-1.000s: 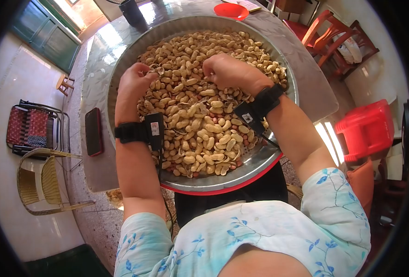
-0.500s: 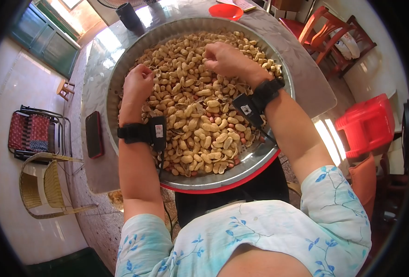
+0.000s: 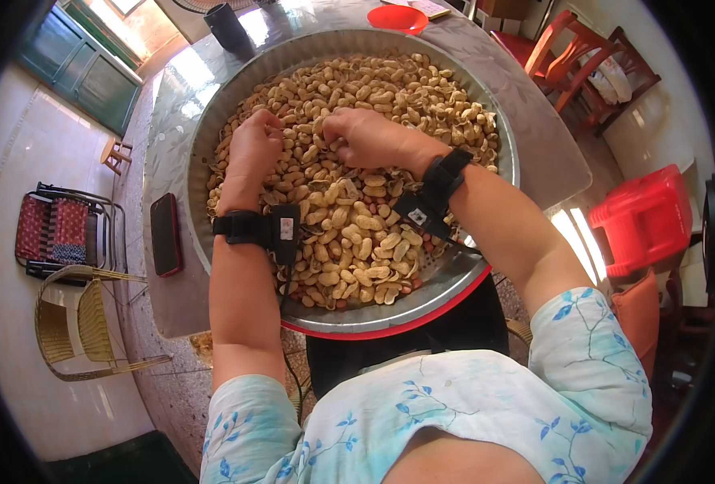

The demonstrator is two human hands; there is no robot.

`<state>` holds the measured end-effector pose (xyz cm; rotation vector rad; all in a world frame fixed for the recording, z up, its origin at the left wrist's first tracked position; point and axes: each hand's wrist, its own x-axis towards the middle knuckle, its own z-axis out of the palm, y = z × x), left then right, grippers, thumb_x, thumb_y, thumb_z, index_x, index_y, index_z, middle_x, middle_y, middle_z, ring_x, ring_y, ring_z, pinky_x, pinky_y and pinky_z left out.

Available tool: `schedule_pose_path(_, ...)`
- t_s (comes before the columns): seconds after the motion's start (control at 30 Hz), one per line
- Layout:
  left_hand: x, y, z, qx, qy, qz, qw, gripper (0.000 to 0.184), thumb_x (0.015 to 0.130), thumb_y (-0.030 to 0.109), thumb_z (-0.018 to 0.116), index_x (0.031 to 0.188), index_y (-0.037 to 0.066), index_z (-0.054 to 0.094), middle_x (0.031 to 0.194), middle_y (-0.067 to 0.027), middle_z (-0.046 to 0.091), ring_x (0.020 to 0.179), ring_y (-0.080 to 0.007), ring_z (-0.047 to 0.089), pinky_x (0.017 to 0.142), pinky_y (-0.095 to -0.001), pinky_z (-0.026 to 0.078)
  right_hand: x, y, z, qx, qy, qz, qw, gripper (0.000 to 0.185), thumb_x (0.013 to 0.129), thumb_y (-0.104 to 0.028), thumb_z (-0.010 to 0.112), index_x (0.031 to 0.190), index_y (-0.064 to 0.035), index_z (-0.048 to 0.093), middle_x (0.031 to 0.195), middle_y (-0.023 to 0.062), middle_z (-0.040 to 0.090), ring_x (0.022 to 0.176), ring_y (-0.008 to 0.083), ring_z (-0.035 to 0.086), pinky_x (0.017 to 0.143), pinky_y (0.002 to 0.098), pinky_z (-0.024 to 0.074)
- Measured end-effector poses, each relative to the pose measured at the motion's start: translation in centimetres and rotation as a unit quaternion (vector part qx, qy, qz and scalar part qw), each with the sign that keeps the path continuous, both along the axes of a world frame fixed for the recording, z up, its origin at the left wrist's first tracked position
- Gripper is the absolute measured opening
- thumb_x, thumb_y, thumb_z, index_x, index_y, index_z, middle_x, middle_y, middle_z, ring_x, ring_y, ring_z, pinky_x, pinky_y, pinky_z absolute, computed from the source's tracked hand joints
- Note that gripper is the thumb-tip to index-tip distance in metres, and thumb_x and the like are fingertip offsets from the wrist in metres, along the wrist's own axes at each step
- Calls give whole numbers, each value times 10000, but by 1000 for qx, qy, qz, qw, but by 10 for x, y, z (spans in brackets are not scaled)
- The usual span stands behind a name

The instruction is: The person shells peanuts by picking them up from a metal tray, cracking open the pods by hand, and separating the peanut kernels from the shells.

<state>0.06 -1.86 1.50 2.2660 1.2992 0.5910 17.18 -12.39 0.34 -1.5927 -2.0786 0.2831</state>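
A wide round metal tray [image 3: 200, 173] holds a thick layer of peanuts in shells [image 3: 357, 234], with some reddish shelled kernels among them. My left hand [image 3: 256, 145] is over the left part of the peanuts, its fingers curled together; what they grip is hidden. Close to its right, my right hand [image 3: 361, 139] is closed in a pinch over the middle of the peanuts, and anything between its fingertips is too small to make out. The two hands are apart. Each wrist carries a black strap with a small box and a cable.
The tray rests on a table [image 3: 535, 181] and overhangs its near edge. A phone [image 3: 165, 234] lies left of it; beyond are a dark cup [image 3: 226, 28] and a red plate [image 3: 398, 18]. Chairs stand on both sides, and a red plastic stool [image 3: 644, 218] is at right.
My right hand has moved left and nearer to me, closer to my left hand. My left hand has shifted slightly right.
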Motion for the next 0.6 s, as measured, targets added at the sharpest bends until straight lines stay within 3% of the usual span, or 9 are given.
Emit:
schedule_pose_path(0.03, -3, 3, -2, 0, 1, 0, 1000, 159, 717, 140, 595, 867, 90, 607, 870, -125, 607, 844, -273, 577, 740, -339, 452, 4, 1, 3, -32, 31, -19, 999, 183, 688, -79, 584, 859, -34, 539, 867, 119, 538, 835, 268, 543, 713, 348, 445)
schedule_pose_path(0.1, -8, 9, -5, 155, 15, -5, 988, 164, 718, 132, 584, 856, 44, 603, 686, -91, 581, 609, -168, 571, 581, -292, 456, 13, 2, 6, -65, 61, -37, 995, 186, 685, -78, 582, 856, -22, 535, 843, 120, 544, 814, 250, 551, 689, 340, 447)
schedule_pose_path(0.23, -15, 14, 0, 85, 45, 18, 995, 192, 704, 142, 601, 857, 25, 597, 660, -75, 576, 566, -144, 559, 551, -279, 450, 24, 1, 11, -143, 148, -57, 977, 212, 681, -75, 597, 866, 3, 531, 833, 95, 539, 782, 189, 538, 657, 316, 444)
schedule_pose_path(0.33, -18, 18, 4, 79, 0, 52, 996, 180, 698, 127, 608, 840, 17, 596, 654, -57, 574, 562, -127, 548, 542, -269, 442, 26, -2, 16, -128, 141, -52, 980, 221, 673, -83, 617, 868, -8, 543, 794, 67, 542, 746, 154, 541, 610, 290, 450)
schedule_pose_path(0.4, -17, 16, 8, 14, -86, 29, 996, 146, 698, 108, 609, 812, 17, 598, 652, -46, 575, 570, -106, 541, 538, -260, 438, 29, 0, 18, -156, 253, -52, 953, 202, 710, -97, 619, 884, -17, 554, 739, 32, 542, 667, 103, 535, 547, 237, 443)
schedule_pose_path(0.53, -8, 7, 6, 11, -117, -18, 993, 136, 707, 104, 588, 830, 52, 612, 706, -91, 601, 617, -184, 578, 602, -281, 461, 29, 4, 13, -173, 394, -31, 902, 182, 774, -126, 597, 900, 0, 558, 707, 15, 546, 596, 68, 522, 510, 191, 432)
schedule_pose_path(0.6, -5, -2, 10, 46, -42, -23, 998, 148, 709, 111, 588, 845, 60, 611, 731, -102, 611, 673, -214, 596, 641, -306, 467, 24, 3, 16, -187, 459, -41, 867, 179, 822, -129, 560, 916, 24, 555, 755, 55, 576, 608, 83, 536, 509, 193, 443)
